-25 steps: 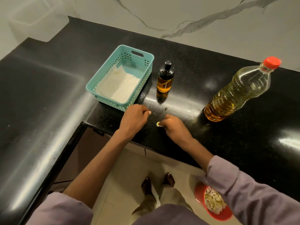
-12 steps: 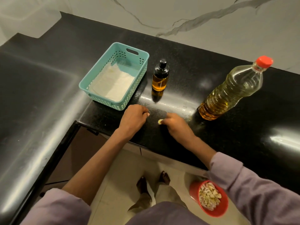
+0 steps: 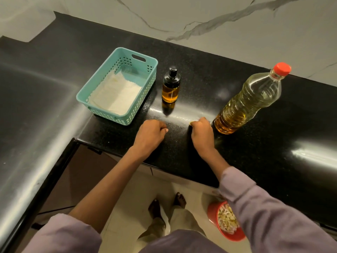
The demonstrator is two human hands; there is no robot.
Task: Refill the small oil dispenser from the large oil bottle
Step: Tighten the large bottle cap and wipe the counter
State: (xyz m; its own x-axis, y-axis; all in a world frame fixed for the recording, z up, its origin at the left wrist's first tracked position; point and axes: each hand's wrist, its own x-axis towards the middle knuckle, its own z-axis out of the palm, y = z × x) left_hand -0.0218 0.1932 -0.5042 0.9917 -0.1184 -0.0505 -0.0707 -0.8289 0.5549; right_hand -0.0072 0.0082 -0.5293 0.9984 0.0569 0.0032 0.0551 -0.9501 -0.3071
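Note:
The small oil dispenser (image 3: 171,86), with a black pump top and amber oil in its lower half, stands upright on the black counter (image 3: 273,143). To its right stands the large clear oil bottle (image 3: 249,101), red cap on and about half full of yellow oil. My right hand (image 3: 201,133) rests on the counter just left of the bottle's base, its curled fingers pinching a small pale wad (image 3: 191,123) against the surface. My left hand (image 3: 148,136) sits in a fist on the counter in front of the dispenser, with nothing visible in it.
A teal plastic basket (image 3: 102,114) lined with white paper stands left of the dispenser. A red bowl (image 3: 212,214) of pale pieces sits on the floor below the counter edge, near my feet. A marble wall backs the counter.
My right hand has slid to the right along the counter with the pale wad, ending beside the large bottle's base. My left hand has stayed put.

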